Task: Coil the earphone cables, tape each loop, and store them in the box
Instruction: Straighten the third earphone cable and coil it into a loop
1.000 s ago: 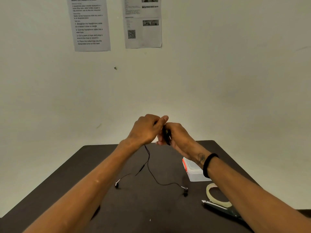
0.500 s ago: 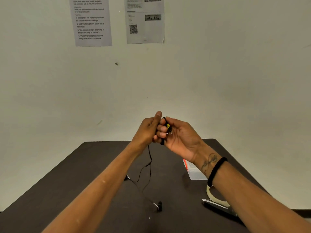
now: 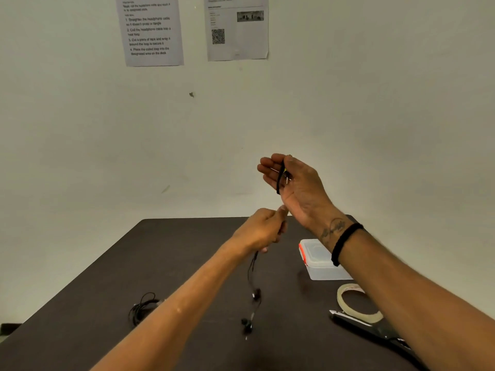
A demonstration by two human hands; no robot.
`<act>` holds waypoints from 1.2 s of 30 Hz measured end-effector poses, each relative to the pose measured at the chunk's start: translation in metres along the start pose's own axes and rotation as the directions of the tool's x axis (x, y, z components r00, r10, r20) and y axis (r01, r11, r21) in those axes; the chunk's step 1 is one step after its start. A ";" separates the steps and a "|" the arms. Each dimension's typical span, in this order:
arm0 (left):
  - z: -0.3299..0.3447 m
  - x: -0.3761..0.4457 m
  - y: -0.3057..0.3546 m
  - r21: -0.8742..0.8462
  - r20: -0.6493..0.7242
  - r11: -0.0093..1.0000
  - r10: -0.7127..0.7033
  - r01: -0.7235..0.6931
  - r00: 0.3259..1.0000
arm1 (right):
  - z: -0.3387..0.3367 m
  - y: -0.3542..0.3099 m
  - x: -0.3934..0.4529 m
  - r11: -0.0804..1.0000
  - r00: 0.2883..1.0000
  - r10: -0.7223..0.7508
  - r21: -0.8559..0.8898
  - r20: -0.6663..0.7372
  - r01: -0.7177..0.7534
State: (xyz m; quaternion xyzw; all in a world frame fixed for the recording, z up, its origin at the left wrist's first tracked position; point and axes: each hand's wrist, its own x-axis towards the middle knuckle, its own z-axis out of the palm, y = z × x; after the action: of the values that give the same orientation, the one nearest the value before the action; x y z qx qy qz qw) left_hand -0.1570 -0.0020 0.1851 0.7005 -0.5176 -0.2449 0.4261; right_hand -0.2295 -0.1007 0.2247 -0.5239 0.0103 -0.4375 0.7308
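Observation:
My right hand (image 3: 292, 180) is raised above the table with black earphone cable (image 3: 280, 180) wound over its fingers, the plug lying in the palm. Below it my left hand (image 3: 263, 231) pinches the same cable, and the rest hangs down with both earbuds (image 3: 251, 309) dangling just over the dark table (image 3: 166, 258). A second earphone cable (image 3: 142, 307) lies bunched on the table at the left, partly behind my left forearm. The clear plastic box (image 3: 320, 262) with an orange seal stands closed on the right.
A roll of clear tape (image 3: 357, 302) lies near the right front, with scissors (image 3: 375, 329) beside it, partly under my right forearm. A pale wall with two printed sheets (image 3: 151, 30) rises right behind the table's far edge.
My right hand has lifted higher with the cable around its fingers. My left hand has slid down the cable, and the earbuds have risen off the table.

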 end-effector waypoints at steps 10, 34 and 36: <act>-0.060 0.004 0.029 0.564 -0.090 0.822 0.153 -0.076 0.984 | -0.026 0.015 -0.018 0.641 0.985 0.122 -0.767 0.124 0.017; -0.005 0.001 -0.054 0.087 -0.159 0.992 -0.073 0.087 0.985 | 0.002 0.036 -0.052 0.946 0.977 0.178 0.254 0.118 -0.203; 0.007 -0.005 -0.055 0.144 -0.201 0.984 -0.078 0.108 0.976 | -0.003 0.040 -0.051 0.965 0.987 0.136 0.213 0.080 -0.150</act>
State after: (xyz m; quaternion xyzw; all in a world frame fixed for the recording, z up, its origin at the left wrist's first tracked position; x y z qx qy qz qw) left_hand -0.1357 0.0054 0.1343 0.7754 -0.4573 -0.1540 0.4072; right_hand -0.2373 -0.0668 0.1703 -0.4521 -0.0238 -0.3648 0.8136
